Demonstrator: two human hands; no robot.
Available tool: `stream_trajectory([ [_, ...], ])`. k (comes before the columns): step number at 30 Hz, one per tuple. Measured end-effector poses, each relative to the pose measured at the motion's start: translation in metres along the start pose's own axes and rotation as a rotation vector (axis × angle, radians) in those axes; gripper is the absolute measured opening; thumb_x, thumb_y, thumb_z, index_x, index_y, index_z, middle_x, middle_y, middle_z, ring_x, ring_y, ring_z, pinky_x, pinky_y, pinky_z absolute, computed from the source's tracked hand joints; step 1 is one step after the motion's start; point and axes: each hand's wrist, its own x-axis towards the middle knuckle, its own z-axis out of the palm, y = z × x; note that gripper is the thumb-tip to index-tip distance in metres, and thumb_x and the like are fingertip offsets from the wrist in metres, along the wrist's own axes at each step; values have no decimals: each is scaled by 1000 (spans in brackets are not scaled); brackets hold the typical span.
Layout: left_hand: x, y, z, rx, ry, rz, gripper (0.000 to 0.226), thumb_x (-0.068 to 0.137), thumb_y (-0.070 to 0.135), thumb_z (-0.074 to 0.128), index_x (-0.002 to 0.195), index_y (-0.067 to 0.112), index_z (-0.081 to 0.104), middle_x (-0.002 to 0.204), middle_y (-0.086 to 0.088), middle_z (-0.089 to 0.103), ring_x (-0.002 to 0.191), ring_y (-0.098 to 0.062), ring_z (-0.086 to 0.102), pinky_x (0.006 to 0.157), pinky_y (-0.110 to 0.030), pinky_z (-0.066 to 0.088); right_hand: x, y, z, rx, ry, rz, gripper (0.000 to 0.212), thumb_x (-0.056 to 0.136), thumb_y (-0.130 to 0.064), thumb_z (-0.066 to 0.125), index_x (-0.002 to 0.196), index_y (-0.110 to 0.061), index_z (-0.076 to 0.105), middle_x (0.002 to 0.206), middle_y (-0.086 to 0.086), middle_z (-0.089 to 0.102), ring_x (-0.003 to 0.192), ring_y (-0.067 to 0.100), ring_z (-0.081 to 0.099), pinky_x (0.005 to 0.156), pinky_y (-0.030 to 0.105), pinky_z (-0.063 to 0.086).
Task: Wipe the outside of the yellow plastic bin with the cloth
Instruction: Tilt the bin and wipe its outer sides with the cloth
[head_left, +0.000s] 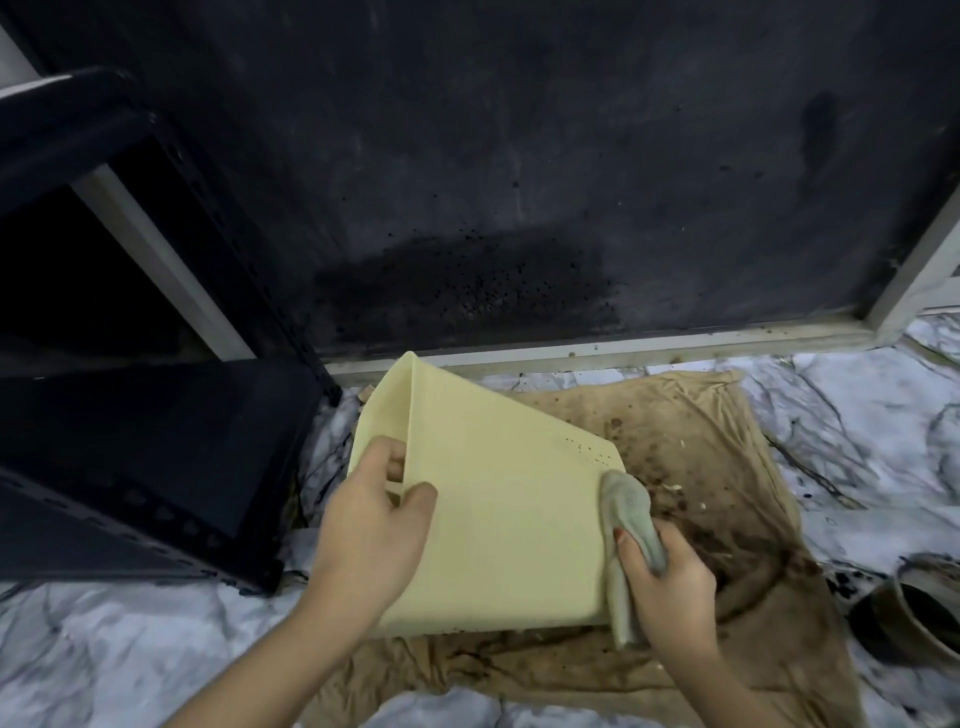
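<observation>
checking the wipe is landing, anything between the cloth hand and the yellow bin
Nothing visible. The right hand presses the grey cloth straight onto the right edge of the pale yellow plastic bin; the left hand grips its rim.

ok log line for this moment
left hand grips yellow bin rim | right hand presses cloth on outer wall | wiping underway

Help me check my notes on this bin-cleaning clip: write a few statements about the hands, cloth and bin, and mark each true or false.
1. The left hand grips the rim of the yellow plastic bin. True.
2. The right hand is empty. False: it holds a grey cloth.
3. The bin stands upright. False: it lies tipped over, one flat outer face up.
4. The cloth touches the bin's right edge. True.
5. The bin rests on a clean white towel. False: a stained brown cloth lies under it.
</observation>
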Motion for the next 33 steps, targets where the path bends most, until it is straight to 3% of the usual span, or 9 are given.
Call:
stream_trajectory([
  [3,15,-3,-4,8,-20,-67,2,86,13,51,87,11,51,84,-10,60,66,-25,51,61,-37,40,-7,2,4,-28,17,-65,12,82,-12,66,73,-15,58,67,2,62,67,8,57,58,11,40],
  [6,21,-7,1,16,17,-62,25,90,28,51,85,3,47,72,-16,52,61,-22,45,58,-36,35,-19,-1,10,-1,20,-127,9,78,-10,70,76,-13,61,66,4,63,72,4,56,60,2,38],
  [10,17,-6,11,-103,85,-17,24,92,22,52,79,3,47,66,-19,50,57,-22,43,55,-36,34,-38,-27,21,117,-19,-240,21,70,-39,57,76,-20,63,66,-2,59,67,-9,54,61,0,37],
  [14,8,3,11,-221,72,67,30,91,17,54,65,10,40,49,4,36,44,-11,28,42,-24,25,-41,-75,30,212,-110,-348,26,72,-40,53,77,-16,63,68,3,63,68,2,56,59,4,38],
  [18,-2,4,16,-210,71,173,24,89,16,57,69,10,46,57,-19,43,49,-15,34,47,-28,30,-18,-117,33,199,-138,-485,17,78,-30,59,80,-13,61,73,0,62,74,8,56,61,6,38],
  [22,-7,-1,21,-144,72,206,24,87,15,60,68,13,47,48,-7,36,43,-6,27,40,-21,24,6,-117,33,230,-137,-412,13,80,-24,59,79,-11,61,73,3,63,70,11,57,60,10,40],
  [26,-3,-1,19,-117,104,193,26,87,16,60,65,13,44,47,5,32,42,-8,26,39,-18,22,26,-97,26,220,-38,-238,12,84,-18,62,76,-9,60,68,4,63,64,11,55,55,12,40],
  [28,-4,-4,18,-129,100,182,25,87,17,60,67,12,45,50,-2,35,44,-8,26,41,-20,24,39,-81,19,172,27,-138,14,84,-19,62,73,-12,57,64,1,58,59,10,51,52,17,37],
  [33,-5,-11,17,-152,107,150,21,87,18,58,71,9,48,55,-20,45,46,-14,30,43,-26,26,47,-19,0,46,137,84,24,86,-23,60,67,-11,49,65,9,54,76,36,57,66,32,36],
])
